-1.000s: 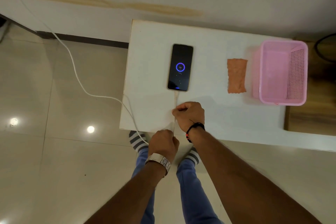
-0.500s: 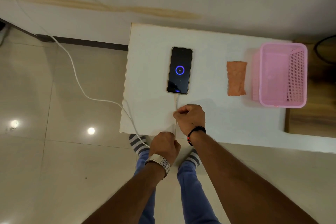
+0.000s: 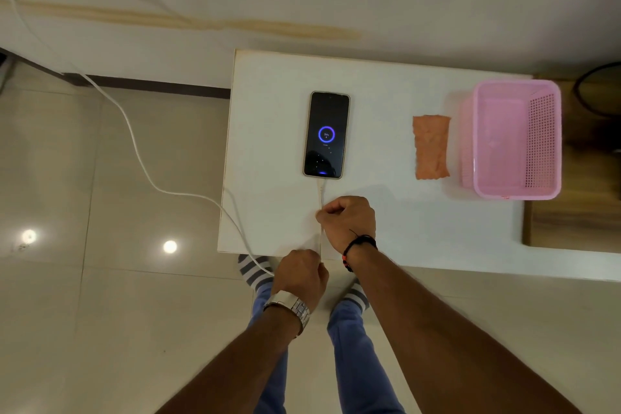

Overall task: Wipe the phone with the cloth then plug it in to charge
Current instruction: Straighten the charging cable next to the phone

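Observation:
A black phone (image 3: 326, 134) lies face up on the white table (image 3: 386, 94), its screen lit with a blue charging ring. A white charging cable (image 3: 134, 148) is plugged into its near end and runs off the table's front edge, then left across the floor toward the wall. My right hand (image 3: 347, 220) pinches the cable just below the phone. At the table's front edge my left hand (image 3: 300, 274) grips the same cable. An orange cloth (image 3: 431, 146) lies flat to the right of the phone, untouched.
A pink plastic basket (image 3: 544, 141) stands right of the cloth, near the table's right end. A wooden surface (image 3: 571, 225) adjoins the table on the right. My feet in striped socks stand on the tiled floor (image 3: 84, 312) below the table edge.
Both hands keep their hold on the cable and stay almost still. The view has shifted slightly, so the table sits a little lower in frame.

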